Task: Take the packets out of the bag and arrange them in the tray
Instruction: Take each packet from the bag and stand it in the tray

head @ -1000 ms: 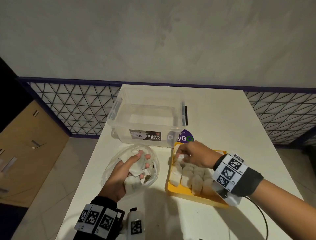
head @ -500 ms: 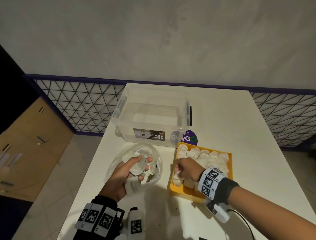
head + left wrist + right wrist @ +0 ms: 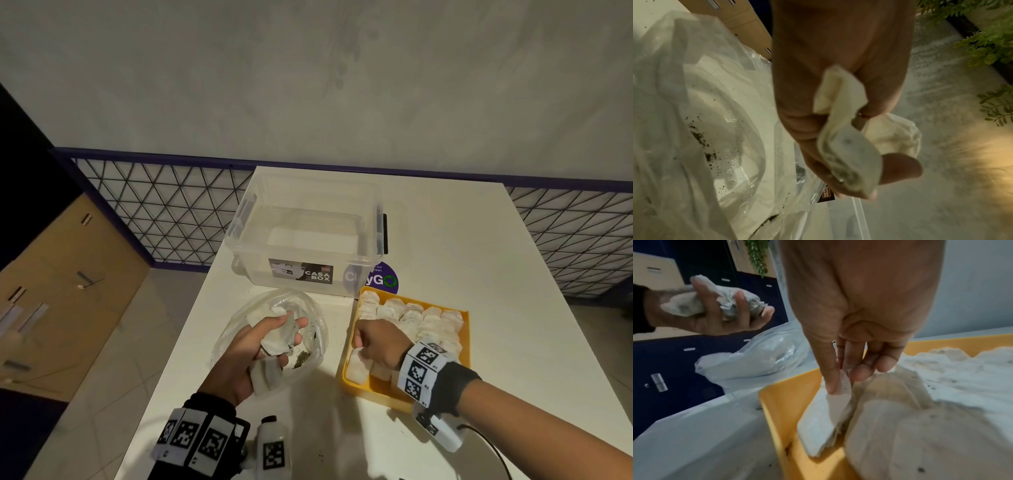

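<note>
— What moved since a moment ago?

— Since then my right hand [image 3: 378,344] came back from the far end of the yellow tray [image 3: 466,346] to its near left corner. My left hand [image 3: 253,354] stayed above the bag [image 3: 310,313], holding its bunch of packets [image 3: 275,342].

— What does the right hand have?

— From my head I only see knuckles. The right wrist camera shows my thumb and fingers [image 3: 858,372] pinching one white packet [image 3: 826,417], which stands on edge against the tray's wall, beside the other packets lying in rows.

— And the left?

— Fingers curled round maybe three packets; it's too blurry to count.

— Anything else around?

— The clear box [image 3: 308,240] sits behind the bag on the white table [image 3: 479,257], with a purple sticker [image 3: 385,279] beside it. Dark crumbs lie inside the bag.
</note>
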{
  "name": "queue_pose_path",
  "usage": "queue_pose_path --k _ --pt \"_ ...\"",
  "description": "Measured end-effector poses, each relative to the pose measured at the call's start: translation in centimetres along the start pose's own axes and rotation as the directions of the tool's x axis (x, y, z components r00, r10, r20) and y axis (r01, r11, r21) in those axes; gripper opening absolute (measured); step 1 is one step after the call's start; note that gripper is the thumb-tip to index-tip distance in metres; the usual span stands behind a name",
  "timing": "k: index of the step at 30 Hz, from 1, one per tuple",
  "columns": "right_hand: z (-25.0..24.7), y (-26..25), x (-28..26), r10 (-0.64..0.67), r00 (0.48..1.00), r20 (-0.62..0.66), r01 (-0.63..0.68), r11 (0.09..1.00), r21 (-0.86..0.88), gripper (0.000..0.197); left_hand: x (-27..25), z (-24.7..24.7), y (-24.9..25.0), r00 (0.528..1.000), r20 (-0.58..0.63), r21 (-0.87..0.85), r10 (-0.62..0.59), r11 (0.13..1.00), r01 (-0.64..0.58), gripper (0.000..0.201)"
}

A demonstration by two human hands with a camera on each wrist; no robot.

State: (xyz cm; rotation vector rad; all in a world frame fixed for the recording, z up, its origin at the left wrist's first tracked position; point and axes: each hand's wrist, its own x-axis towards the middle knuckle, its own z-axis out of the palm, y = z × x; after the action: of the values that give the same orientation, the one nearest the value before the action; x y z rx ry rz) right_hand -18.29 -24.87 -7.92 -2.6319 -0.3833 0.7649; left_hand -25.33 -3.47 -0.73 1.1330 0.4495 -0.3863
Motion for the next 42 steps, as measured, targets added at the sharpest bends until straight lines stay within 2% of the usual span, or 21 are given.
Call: queue_pose_path --k 3,6,8,11,13,17,21,24,26,32,35,42 --pt "0.0 0.2 0.0 -0.025 0.999 -0.035 0.023 0.998 -0.051 0.018 0.1 0.0 -0.1 1.000 -0.013 0.021 0.002 1.000 -0.002 0.033" --pt "-0.8 0.3 -0.3 -0.053 0.996 -0.071 0.046 0.994 -0.095 0.021 0.3 0.0 -0.3 1.000 -0.028 0.019 0.004 1.000 -0.004 0.029" --pt "-1.9 0.1 -0.8 -0.101 0.984 -0.149 0.083 0.989 -0.122 0.022 0.4 -0.1 -0.4 0.999 -0.035 0.025 0.010 1.000 -0.009 0.026" --pt "-3.9 -1.4 -1.6 -0.231 0.907 -0.352 0.209 0.973 -0.100 0.016 0.5 -0.1 -0.5 0.999 -0.038 0.050 0.019 0.999 -0.017 0.023" --pt "-5.0 -3.0 -1.9 -0.317 0.847 -0.426 0.331 0.943 -0.042 0.017 0.6 0.1 -0.5 0.999 -0.040 0.054 0.025 0.998 -0.022 0.022" --pt "-6.3 -6.9 -2.0 -0.460 0.815 -0.351 0.503 0.863 0.037 0.024 0.6 0.6 -0.5 0.998 -0.027 0.077 0.065 0.995 -0.063 0.022" --pt "-6.1 -9.6 -0.9 -0.527 0.833 -0.169 0.542 0.838 0.058 0.033 0.6 1.1 -0.5 0.995 -0.003 0.124 0.105 0.987 -0.103 0.013" --pt "-5.7 -10.3 -0.1 -0.536 0.838 -0.100 0.544 0.835 0.082 0.029 0.7 1.2 -0.5 0.995 0.011 0.111 0.103 0.988 -0.104 0.014" --pt "-5.7 -10.3 0.2 -0.506 0.854 -0.125 0.521 0.834 0.183 0.022 0.6 1.2 -0.5 0.997 0.036 0.072 0.064 0.995 -0.066 0.011" --pt "-5.6 -9.5 0.5 -0.311 0.936 -0.162 0.349 0.783 0.515 0.014 0.6 0.7 -0.6 1.000 0.027 0.016 -0.015 1.000 0.014 0.026" --pt "-5.4 -9.1 0.6 -0.247 0.952 -0.180 0.306 0.741 0.598 0.007 0.7 0.5 -0.7 0.999 0.022 0.010 -0.032 0.999 0.032 0.027" --pt "-5.1 -8.2 0.0 -0.224 0.960 -0.168 0.278 0.692 0.666 0.014 0.8 0.5 -0.7 0.998 -0.029 -0.004 0.049 0.999 -0.049 0.027"
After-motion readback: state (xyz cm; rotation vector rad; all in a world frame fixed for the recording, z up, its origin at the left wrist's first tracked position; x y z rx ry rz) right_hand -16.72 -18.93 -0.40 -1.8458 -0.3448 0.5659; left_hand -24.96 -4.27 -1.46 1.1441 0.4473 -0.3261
